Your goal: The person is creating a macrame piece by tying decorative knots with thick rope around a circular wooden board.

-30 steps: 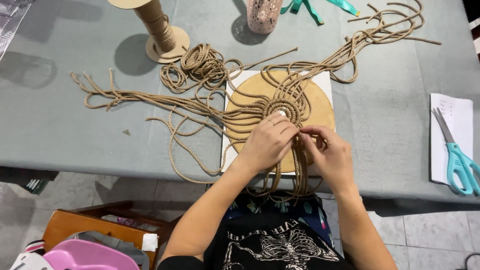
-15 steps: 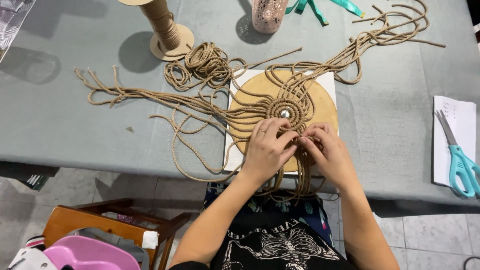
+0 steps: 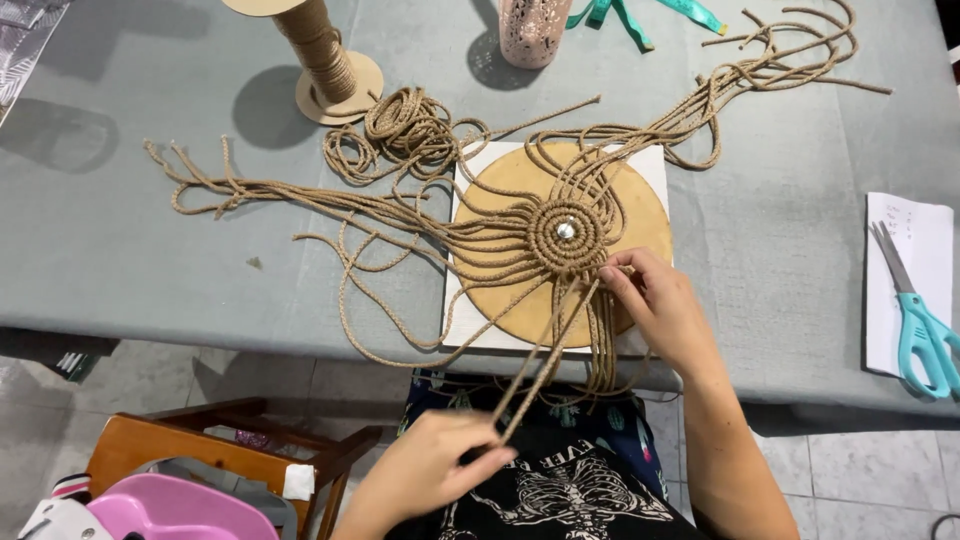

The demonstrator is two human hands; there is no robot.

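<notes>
Two tan rope cords point(image 3: 545, 365) are pulled tight in my closed left hand point(image 3: 430, 470); my right hand point(image 3: 655, 305) pinches them beside the round woven rope coil point(image 3: 566, 235).

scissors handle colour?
Turquoise handles on the scissors, right table edge; head view.

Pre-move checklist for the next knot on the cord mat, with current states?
1. Left hand has a grip on the pulled cords: ok, pinched below the table edge.
2. Pulled cords taut from the coiled centre: ok, they run straight.
3. Right hand pins the work at the coil's lower right edge: ok.
4. Round board flat on the table: ok.
5. Loose cords on the left free of the pulled ones: cannot tell, they cross near the board.
6. Scissors away from the work: ok, on paper at the right.
</notes>
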